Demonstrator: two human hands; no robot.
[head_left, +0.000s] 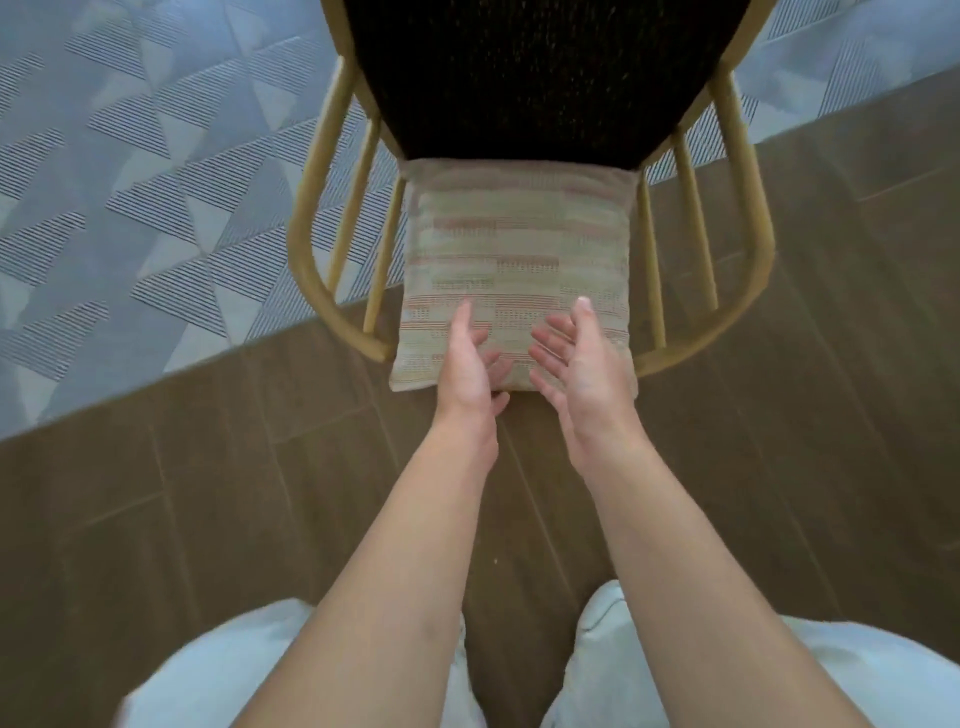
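Note:
A square cushion (519, 244) with pale green and pink woven stripes leans against the back of a wooden chair (322, 156), seen from above. The chair has a dark woven seat (545, 73) and a curved yellow-wood backrest with spindles. My left hand (467, 364) and my right hand (576, 364) hover side by side over the cushion's near end, palms turned toward each other. Fingers on both are relaxed and spread. Neither hand grips the cushion; whether fingertips touch the fabric is unclear.
The chair stands where a grey patterned rug (130, 182) meets brown wood-plank flooring (234, 493). My legs in light trousers (249, 670) fill the bottom of the view, close behind the chair back.

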